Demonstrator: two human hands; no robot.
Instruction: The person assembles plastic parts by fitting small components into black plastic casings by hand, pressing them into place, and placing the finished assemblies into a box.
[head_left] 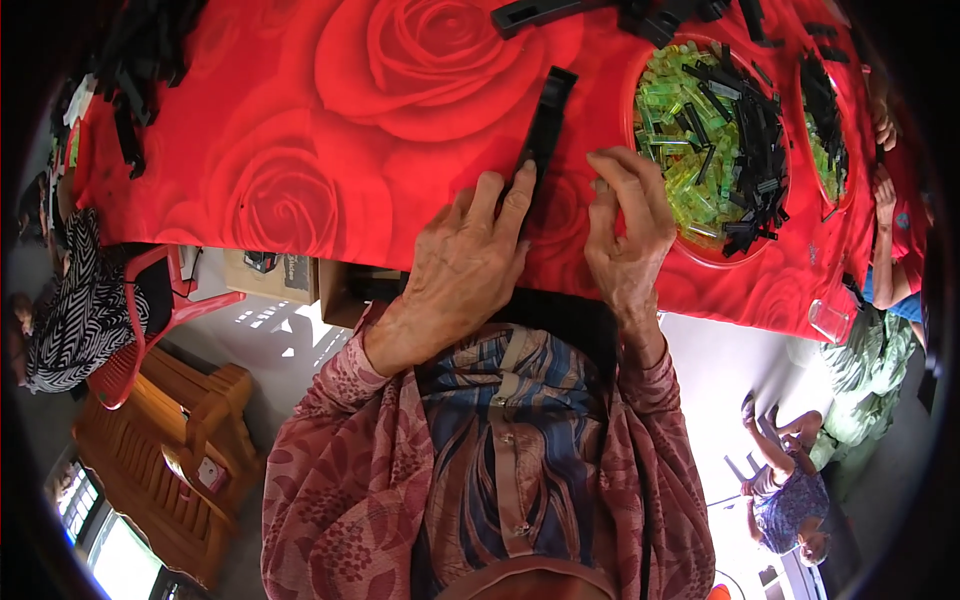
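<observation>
My left hand (468, 255) grips the near end of a long, narrow black plastic piece (548, 108), with the index finger laid along it. The piece lies slantwise over the red rose-patterned tablecloth (400, 180), its far end pointing away from me. To the right, my right hand (632, 222) hovers with loosely bent fingers apart, and nothing shows in them. Just beyond that hand stands a round red tray (712, 262). It holds many small clear yellow-green pieces (672, 115) and small black pieces (765, 180).
A second tray (826, 140) of similar pieces sits further right, near another person's hand (884, 195). Black parts are heaped at the far left (140, 60) and far edge (650, 18). Below the table are a cardboard box (270, 278), red chair (135, 330) and wooden bench (165, 440).
</observation>
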